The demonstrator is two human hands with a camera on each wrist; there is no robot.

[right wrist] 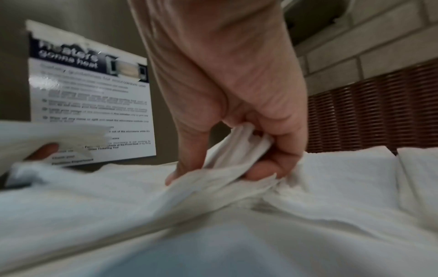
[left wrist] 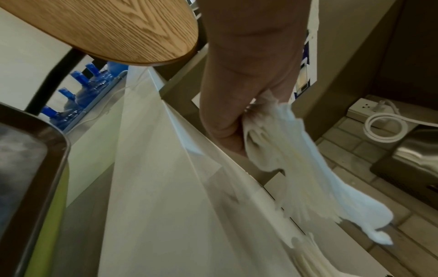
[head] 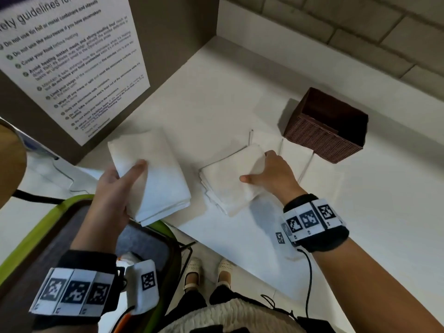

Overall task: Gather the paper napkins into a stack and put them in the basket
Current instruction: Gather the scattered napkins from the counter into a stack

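Observation:
My left hand (head: 120,186) holds a stack of white paper napkins (head: 156,176) off the counter at the left, thumb on top; the left wrist view shows the stack's (left wrist: 296,168) edges fanning below the fingers. My right hand (head: 266,174) pinches a second pile of napkins (head: 228,181) that lies on the white counter (head: 216,92), and in the right wrist view its fingers (right wrist: 272,165) curl round a lifted napkin (right wrist: 237,151) fold. More napkins (head: 298,152) lie flat beyond that hand. The brown woven basket (head: 329,126) stands at the right; the part of its inside that shows holds nothing.
A poster of microwave safety guidelines (head: 67,56) hangs on the brown panel at the left. A chair with a green rim (head: 48,222) sits below the counter's front edge. A brick wall (head: 360,27) closes the back. A round wooden tabletop (left wrist: 106,28) is at my left.

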